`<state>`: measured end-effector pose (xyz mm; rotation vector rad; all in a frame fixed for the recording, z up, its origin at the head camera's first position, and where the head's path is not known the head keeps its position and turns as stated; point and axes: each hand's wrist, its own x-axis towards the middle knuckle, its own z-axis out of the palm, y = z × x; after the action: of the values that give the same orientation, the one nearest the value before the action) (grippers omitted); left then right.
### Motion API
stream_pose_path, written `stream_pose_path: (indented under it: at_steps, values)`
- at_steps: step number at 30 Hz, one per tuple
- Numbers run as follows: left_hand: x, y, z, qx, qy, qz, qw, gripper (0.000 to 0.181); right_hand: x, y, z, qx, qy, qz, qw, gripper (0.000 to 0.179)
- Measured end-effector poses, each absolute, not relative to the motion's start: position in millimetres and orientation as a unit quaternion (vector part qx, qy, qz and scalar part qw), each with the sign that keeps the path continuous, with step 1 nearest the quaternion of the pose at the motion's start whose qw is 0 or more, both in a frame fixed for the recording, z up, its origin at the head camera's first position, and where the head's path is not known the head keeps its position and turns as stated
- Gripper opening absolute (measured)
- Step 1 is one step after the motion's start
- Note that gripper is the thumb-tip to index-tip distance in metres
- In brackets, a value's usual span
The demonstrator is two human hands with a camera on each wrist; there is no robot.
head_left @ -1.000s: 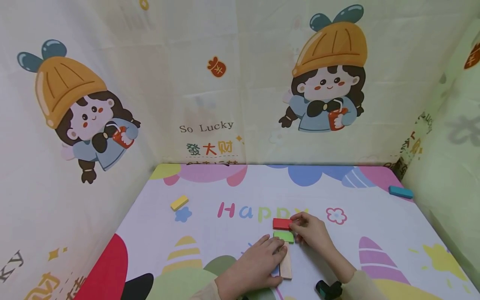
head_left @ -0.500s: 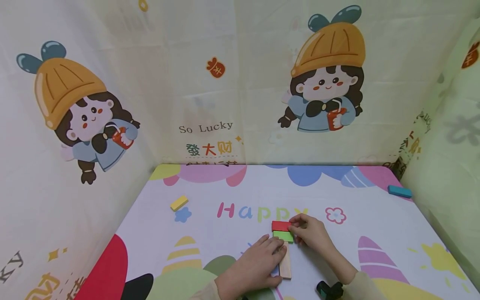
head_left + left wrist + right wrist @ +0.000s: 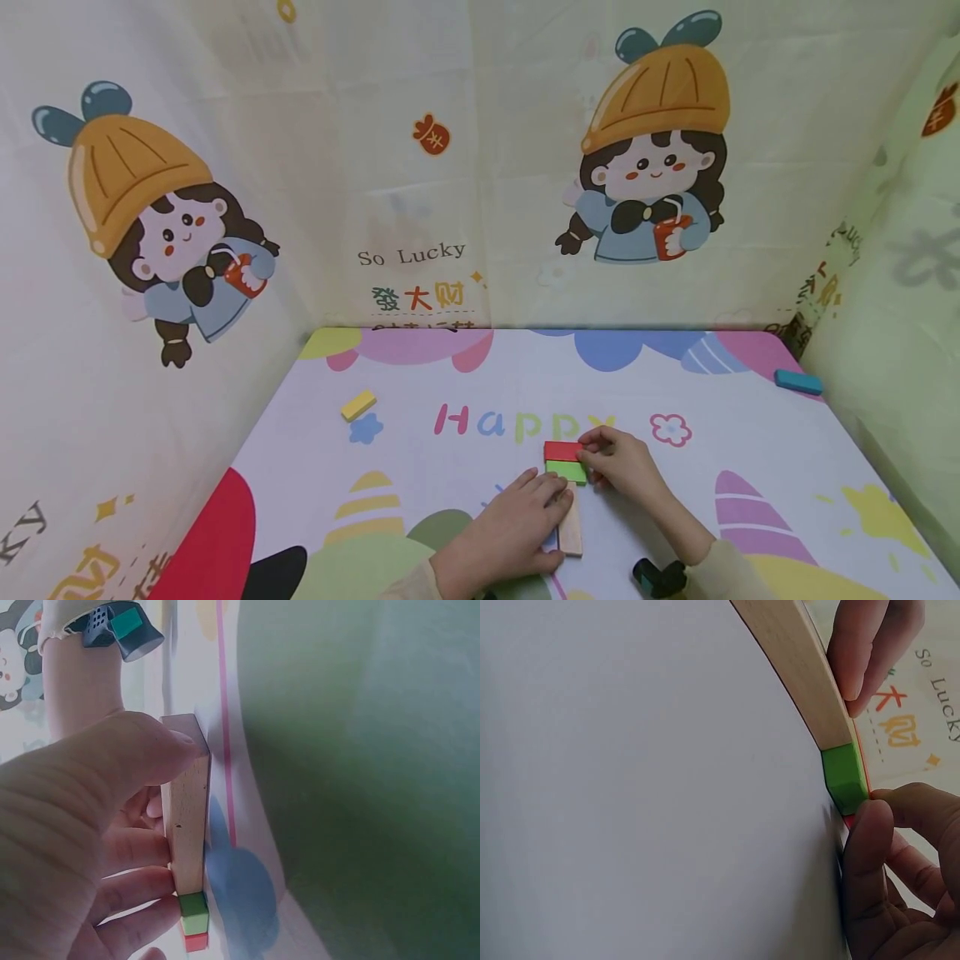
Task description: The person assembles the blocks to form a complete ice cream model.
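A red block (image 3: 561, 451) is found on the surface (image 3: 450, 467), at the far end of a short row of three blocks. Its near side is set against a green block (image 3: 566, 472), and the two are seen lying parallel, crosswise to the row. The near side of the green block is met by the end of a plain wooden block (image 3: 571, 525), which is laid lengthwise toward the person.

The right end of the red block is pinched between thumb and forefinger by the right hand (image 3: 621, 463). In the right wrist view the fingertips are seen just beside the green block; only a sliver of red is exposed there.

The left hand (image 3: 517, 521) is laid along the left side of the wooden block, with the fingers extended and their tips touching it. As recorded in the left wrist view, the thumb is rested over its near end; the block is not encircled.

A black device (image 3: 658, 577) is worn at the right wrist. Light-coloured sleeves (image 3: 726, 573) are noted on both arms.

Well apart from the row, a yellow block (image 3: 358, 406) is located far left, near a printed blue flower, and a blue block (image 3: 798, 382) is located near the far right corner. The word "Happy" is printed across the surface, partly covered by the right hand. The surface is enclosed by a pale cloth (image 3: 517, 208), on which cartoon figures (image 3: 656, 158) in orange hats are printed.
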<state>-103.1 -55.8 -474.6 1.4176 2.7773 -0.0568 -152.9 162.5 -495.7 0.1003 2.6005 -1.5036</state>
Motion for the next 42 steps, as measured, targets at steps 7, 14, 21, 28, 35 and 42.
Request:
stream_pose_path:
  at_steps: [7,14,21,28,35,42]
  values:
    - [-104,-56,-476,0.453,0.891,-0.014,0.013,0.067,-152,164,-497,0.026,0.867,-0.494,0.063,0.024]
    - [-103,-56,-477,0.452,0.892,-0.007,0.009,0.068,-154,179,-496,0.024,0.881,-0.469,0.048,0.020]
    - [-104,-55,-477,0.456,0.890,-0.005,0.005,0.067,-159,220,-492,0.008,0.913,-0.408,0.013,0.018]
    - [-104,-54,-477,0.457,0.889,-0.002,-0.004,0.069,-164,271,-485,0.016,0.937,-0.349,-0.006,0.025]
    - [-104,-54,-475,0.457,0.890,0.002,0.002,0.068,-169,319,-486,0.035,0.952,-0.303,-0.031,0.030]
    - [-104,-54,-477,0.457,0.890,0.001,-0.004,0.069,-169,357,-483,0.068,0.960,-0.271,-0.034,0.040]
